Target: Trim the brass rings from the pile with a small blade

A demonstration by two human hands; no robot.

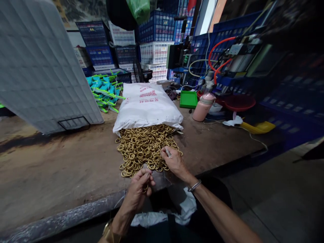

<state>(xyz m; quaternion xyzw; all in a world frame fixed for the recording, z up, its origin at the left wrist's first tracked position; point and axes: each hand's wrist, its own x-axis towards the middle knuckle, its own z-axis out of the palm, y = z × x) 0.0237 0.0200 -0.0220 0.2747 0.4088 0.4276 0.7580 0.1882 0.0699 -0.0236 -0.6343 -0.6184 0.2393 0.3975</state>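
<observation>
A heap of brass-coloured rings (pixel 141 148) spills from the mouth of a white woven sack (pixel 149 104) with red print. My left hand (pixel 138 189) is at the heap's near edge, fingers curled, with a gold ring (pixel 145 188) showing within them. Over the right side of the heap, my right hand (pixel 175 163) pinches a small, narrow pale-grey piece (pixel 167 152) between thumb and fingers. Its kind is too small to tell, and my fingers partly cover it.
On the left stands a large ribbed grey-white panel (pixel 48 67). Behind it lie green and blue plastic parts (pixel 105 91). A pink bottle (pixel 202 107), green tray (pixel 188 99) and red dish (pixel 239 102) are on the right. Stacked crates (pixel 157 52) line the back. The table's front edge (pixel 76 213) is close.
</observation>
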